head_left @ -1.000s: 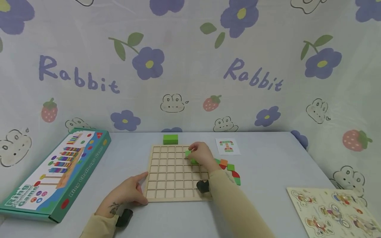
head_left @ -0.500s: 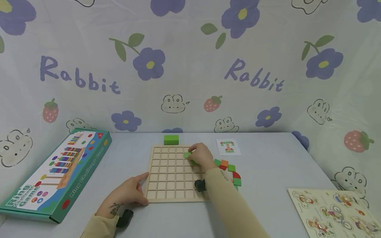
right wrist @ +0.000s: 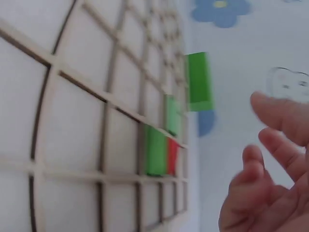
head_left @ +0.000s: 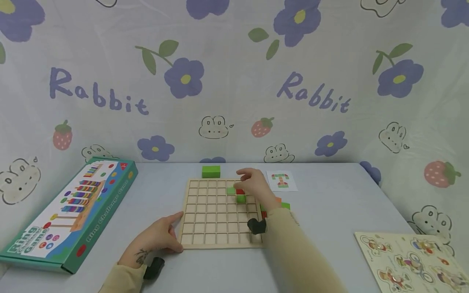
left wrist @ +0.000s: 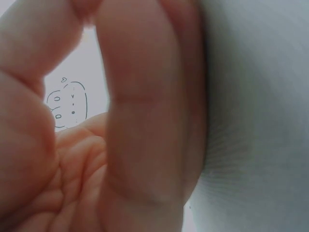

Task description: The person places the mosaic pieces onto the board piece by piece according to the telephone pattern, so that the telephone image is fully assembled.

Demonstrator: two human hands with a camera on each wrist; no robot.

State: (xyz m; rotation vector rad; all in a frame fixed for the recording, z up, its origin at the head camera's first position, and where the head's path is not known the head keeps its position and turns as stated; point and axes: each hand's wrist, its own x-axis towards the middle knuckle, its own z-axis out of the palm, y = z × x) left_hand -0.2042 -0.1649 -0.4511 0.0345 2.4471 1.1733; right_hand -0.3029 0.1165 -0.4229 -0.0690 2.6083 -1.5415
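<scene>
A wooden grid board [head_left: 205,217] lies on the table. My left hand [head_left: 157,234] rests at its left side, index fingertip and thumb touching the edge near the front-left corner. My right hand [head_left: 250,185] is raised over the board's far right part, its fingers apart and holding nothing. Near it in the grid sit a light green block [head_left: 231,190], a red block [head_left: 239,191] and a green block [head_left: 240,198]. The right wrist view shows the green block [right wrist: 157,152] beside the red one [right wrist: 172,157]. Fingers [left wrist: 140,111] fill much of the left wrist view.
Behind the board stands a green block [head_left: 211,171], with a pattern card [head_left: 282,181] to its right. Loose colored pieces [head_left: 285,206] lie partly hidden by the right arm. A game box [head_left: 73,211] is at left, a picture puzzle board [head_left: 410,260] at front right.
My right hand has let go of the light green block, which now lies in the grid, and has lifted with its fingers parting. The red block has come into view. My left hand stays put.
</scene>
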